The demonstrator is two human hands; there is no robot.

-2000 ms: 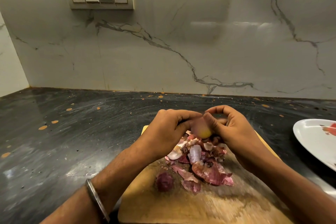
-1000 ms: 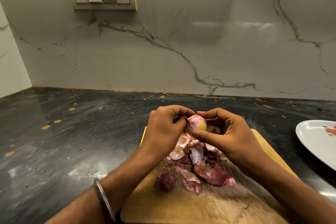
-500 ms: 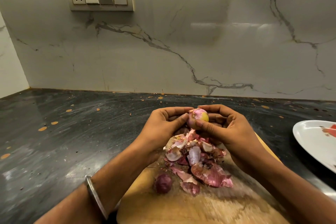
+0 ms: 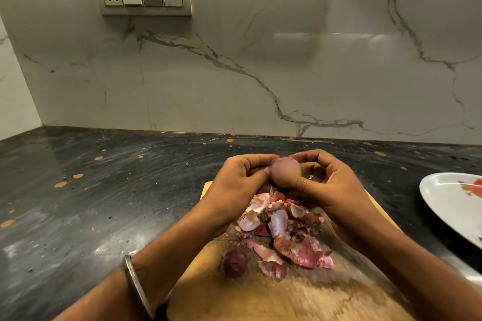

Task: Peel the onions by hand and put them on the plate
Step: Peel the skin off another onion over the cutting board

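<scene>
Onion [image 4: 284, 172] is rotated in the grip vs half a second ago: the yellow patch that faced the camera now sits at the right edge, and a dull purple face is toward us. Both hands hold it above the cutting board [image 4: 287, 294]. Left hand [image 4: 240, 185] curls round its left side, thumb tip pressed on the skin; right hand [image 4: 331, 190] pinches it between thumb below and fingers over the top. Reads as hunting the next flap of skin, so peeling isn't finished. Peel pile [image 4: 284, 232] below looks unchanged. One dark onion [image 4: 233, 263] waits on the board. Plate [image 4: 443, 203] sits right on the surface.
</scene>
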